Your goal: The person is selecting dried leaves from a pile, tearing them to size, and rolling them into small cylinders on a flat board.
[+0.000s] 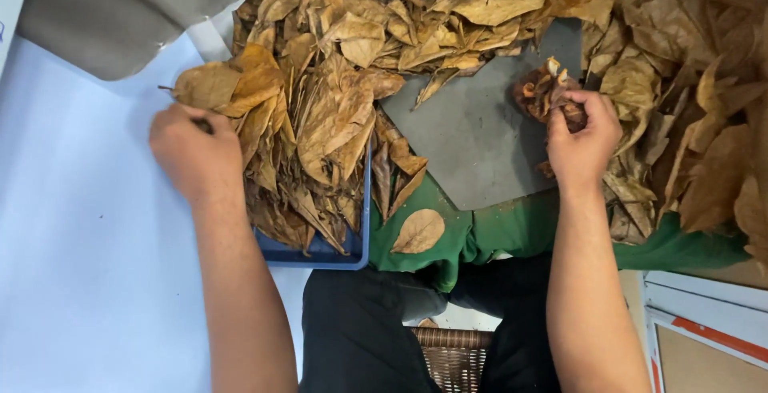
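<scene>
My left hand (194,151) rests at the left edge of a stack of dry brown leaves (320,129) piled in a blue tray (320,255), its fingers curled onto a leaf stem. My right hand (582,139) is closed on a small bunch of crumpled dark brown leaves (546,91), held over a grey board (472,133). A large loose heap of dry leaves (680,65) spreads across the top and right.
A single leaf (418,231) lies on green cloth (512,229) below the board. Grey fabric (112,9) sits at top left on a pale blue surface (72,241). Dark trousers (360,337) and a wicker seat (452,357) show at the bottom.
</scene>
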